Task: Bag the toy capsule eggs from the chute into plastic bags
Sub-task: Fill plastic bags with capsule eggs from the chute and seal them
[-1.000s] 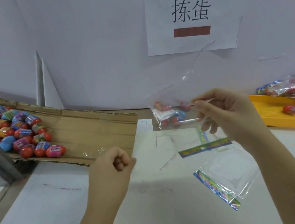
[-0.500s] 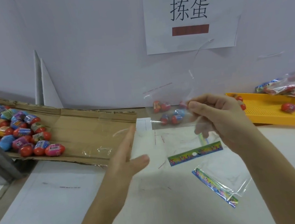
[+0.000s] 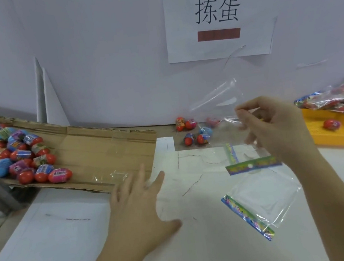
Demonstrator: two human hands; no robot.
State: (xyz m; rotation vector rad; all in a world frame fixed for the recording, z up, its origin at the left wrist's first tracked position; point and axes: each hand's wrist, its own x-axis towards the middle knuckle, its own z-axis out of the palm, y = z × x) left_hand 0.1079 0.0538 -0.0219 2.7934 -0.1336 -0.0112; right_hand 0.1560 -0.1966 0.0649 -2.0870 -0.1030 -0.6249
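Left hand (image 3: 136,204): fist before, open now.

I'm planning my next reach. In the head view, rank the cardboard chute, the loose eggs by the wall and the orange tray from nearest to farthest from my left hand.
1. Cardboard chute: its lower edge lies just ahead of the left hand, on the left.
2. Loose eggs: in the middle, farther back.
3. Orange tray: far right.
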